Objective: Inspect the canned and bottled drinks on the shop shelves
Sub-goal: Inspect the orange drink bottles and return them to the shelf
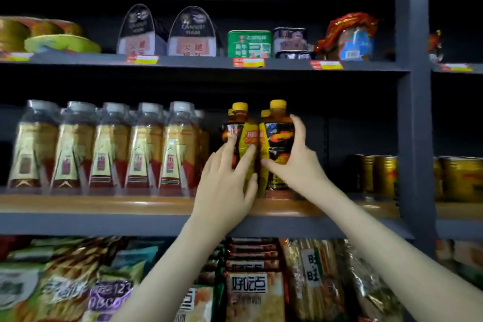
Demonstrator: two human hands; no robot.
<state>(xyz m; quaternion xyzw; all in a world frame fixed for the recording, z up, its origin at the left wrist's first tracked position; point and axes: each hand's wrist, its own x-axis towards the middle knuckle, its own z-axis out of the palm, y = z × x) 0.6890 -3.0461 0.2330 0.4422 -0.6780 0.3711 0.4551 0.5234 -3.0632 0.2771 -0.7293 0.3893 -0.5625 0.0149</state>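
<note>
Head view takes in grey metal shelving (pixel 413 86) in dim light, with the middle shelf (pixel 104 204) carrying a warm wood-coloured board along its front. Clear plastic bottles (pixel 104 146) with white caps and tapering red-and-gold labels fill its left half in a tight upright row. Squat gold cans (pixel 384 175) stand at its right end, well apart from the hands. Between them stand two dark, glossy drinks with yellow screw caps, more of the same kind behind them.

The left yellow-capped bottle (pixel 239 119) and the right yellow-capped bottle (pixel 278 138) are both upright on the board, long axis vertical, their shrink-wrapped labels touching. Both hands reach up from below, so each bottle lies straight ahead of its own hand and neither has to cross.

The right hand (pixel 300 165) grasps the right bottle about its waist, its fingers (pixel 299 128) curled round the far side and the thumb on the near left. The left hand (pixel 222 188) is not clenched: its fingers (pixel 231 141) lie spread and nearly straight against the other bottle's label, the thumb low, beside the seam between the two.

Judging by this, the right bottle is the readier to be lifted or turned for a look at its label.
</note>
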